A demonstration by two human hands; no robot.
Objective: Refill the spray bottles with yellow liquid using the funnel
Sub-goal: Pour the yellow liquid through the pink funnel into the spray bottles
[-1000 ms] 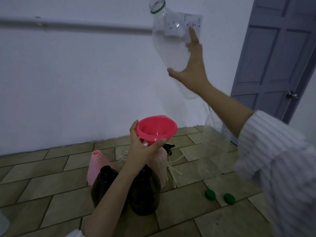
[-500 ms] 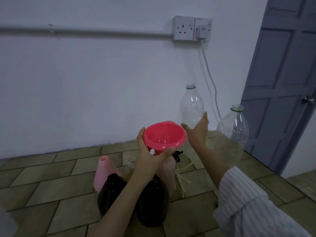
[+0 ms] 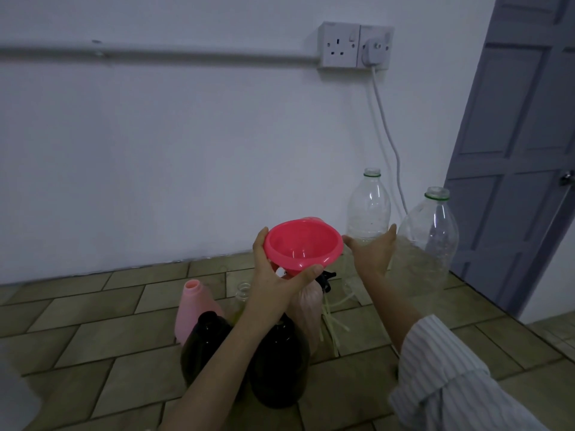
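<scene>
My left hand (image 3: 273,287) grips a pink funnel (image 3: 303,244) by its rim, held above a cluster of bottles on the tiled floor. Under the funnel is a pale pink bottle (image 3: 308,306); whether the spout is in its neck is hidden by my hand. My right hand (image 3: 371,253) is wrapped around the lower part of an empty clear plastic bottle (image 3: 368,203), upright near the wall. A second empty clear bottle (image 3: 435,234) stands to its right. Two dark bottles (image 3: 280,368) sit nearest me, partly behind my left forearm.
An open pink bottle (image 3: 193,309) stands left of the cluster, with a small clear bottle neck (image 3: 243,289) beside it. A black spray head with pale tubes (image 3: 329,306) lies on the floor. A socket cable (image 3: 385,135) hangs behind the bottles. A grey door (image 3: 513,150) is at right.
My right hand brought the clear bottle down from high in front of the socket to near the floor by the wall. The left hand kept the funnel in place.
</scene>
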